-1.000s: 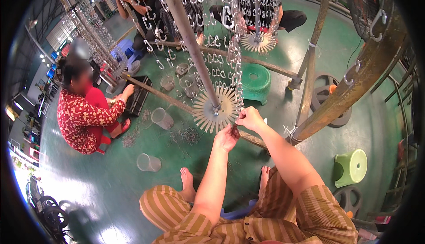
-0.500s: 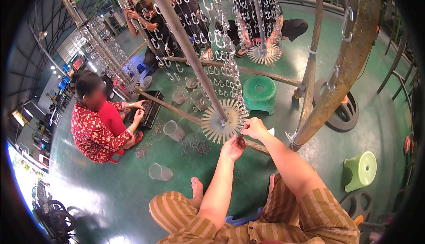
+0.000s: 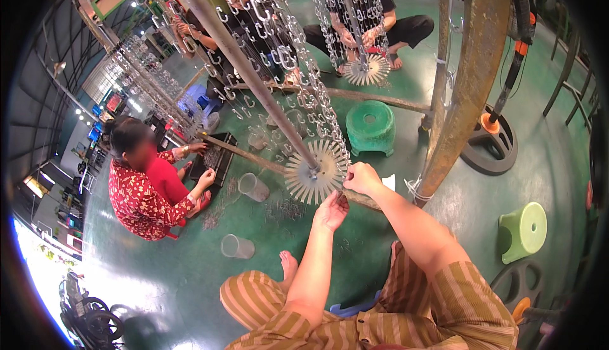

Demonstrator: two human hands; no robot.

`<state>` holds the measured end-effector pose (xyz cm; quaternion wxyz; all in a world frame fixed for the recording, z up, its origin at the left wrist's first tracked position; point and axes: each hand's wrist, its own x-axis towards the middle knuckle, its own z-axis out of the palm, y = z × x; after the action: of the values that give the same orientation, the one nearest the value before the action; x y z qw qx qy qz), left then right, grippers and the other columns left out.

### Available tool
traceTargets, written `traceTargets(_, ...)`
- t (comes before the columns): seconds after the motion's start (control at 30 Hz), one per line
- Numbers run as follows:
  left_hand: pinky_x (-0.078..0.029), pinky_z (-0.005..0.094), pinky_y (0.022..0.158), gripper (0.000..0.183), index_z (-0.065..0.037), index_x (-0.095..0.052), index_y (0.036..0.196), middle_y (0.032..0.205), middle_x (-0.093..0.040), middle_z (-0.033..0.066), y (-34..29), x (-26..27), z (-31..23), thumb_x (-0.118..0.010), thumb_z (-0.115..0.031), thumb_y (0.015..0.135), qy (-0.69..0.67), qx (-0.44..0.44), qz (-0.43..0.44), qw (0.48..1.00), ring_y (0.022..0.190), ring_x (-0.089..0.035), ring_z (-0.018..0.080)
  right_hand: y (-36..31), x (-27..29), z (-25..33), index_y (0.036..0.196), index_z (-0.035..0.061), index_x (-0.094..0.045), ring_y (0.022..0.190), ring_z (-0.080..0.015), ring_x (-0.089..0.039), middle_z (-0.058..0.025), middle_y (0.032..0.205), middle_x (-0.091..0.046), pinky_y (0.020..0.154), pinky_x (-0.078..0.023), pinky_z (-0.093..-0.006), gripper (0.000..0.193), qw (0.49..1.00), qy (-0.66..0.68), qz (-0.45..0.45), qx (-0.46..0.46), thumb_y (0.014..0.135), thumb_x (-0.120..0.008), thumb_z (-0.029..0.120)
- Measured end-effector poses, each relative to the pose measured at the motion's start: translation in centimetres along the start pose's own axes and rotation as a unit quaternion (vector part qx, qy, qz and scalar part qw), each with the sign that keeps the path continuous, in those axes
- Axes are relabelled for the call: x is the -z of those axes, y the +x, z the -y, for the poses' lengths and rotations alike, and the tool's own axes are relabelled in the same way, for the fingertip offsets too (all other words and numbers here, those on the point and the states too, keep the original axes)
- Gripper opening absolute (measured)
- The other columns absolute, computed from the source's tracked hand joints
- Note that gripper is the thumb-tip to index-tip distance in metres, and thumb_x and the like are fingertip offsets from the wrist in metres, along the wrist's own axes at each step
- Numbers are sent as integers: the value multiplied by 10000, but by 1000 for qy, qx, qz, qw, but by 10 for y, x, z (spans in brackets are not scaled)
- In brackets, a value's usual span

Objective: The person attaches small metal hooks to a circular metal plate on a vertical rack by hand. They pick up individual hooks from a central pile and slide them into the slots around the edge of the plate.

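Note:
Near the front right rim of a slotted metal disc [image 3: 298, 182], my two hands work close together. My left hand [image 3: 332, 211] is turned palm up just below the rim, its fingers curled round small dark metal pieces too small to make out. Beside the rim, my right hand [image 3: 363, 179] is closed in a pinch; what lies between its fingertips is hidden. Strings of linked metal hooks [image 3: 330, 118] hang down to the disc's edge by my right hand. A grey pole [image 3: 247, 71] rises from the disc's centre.
Clear plastic cups [image 3: 253, 187] and loose hooks [image 3: 285, 209] lie on the green floor. A green stool [image 3: 370, 128] stands beyond my hands, a pale green stool [image 3: 523, 232] at right. A rusty beam [image 3: 466, 96] slants up at right. A co-worker [image 3: 143, 178] squats at left by a black tray [image 3: 216, 158].
The view has shifted a little. My hands stay at the disc's rim, still close together. The co-worker at left has moved their hands apart over the tray. The hanging hooks have shifted.

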<state>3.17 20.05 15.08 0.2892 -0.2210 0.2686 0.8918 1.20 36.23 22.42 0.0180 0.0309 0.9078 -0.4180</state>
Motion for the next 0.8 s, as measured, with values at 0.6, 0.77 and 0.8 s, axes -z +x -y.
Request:
traceTargets(0.6,-483,214,627,209,38,-597,952,803,-618,44,-71,-89,-22,-685,-52,785,420,-409,-10,810,668,-578,90,-11,4,5,698,96,-668,723,-278,-643,-116,722,-655,684,-507,-365,131,998,-11,56,18,594,-680,174)
traceTargets(0.77,-472,199,632,275,53,-576,989,809,-593,37,-79,-128,-38,-705,-25,759,458,-500,18,734,694,-555,75,-9,-3,-4,684,100,-659,712,-276,-641,-101,705,-652,671,-505,-368,103,997,-11,37,60,599,-656,159)
traceTargets(0.8,-479,202,642,280,54,-570,994,820,-600,49,-78,-132,-41,-704,-25,761,477,-507,22,718,711,-566,81,-10,-3,-4,681,99,-657,713,-276,-640,-99,705,-652,673,-505,-368,98,997,-10,34,65,601,-652,155)
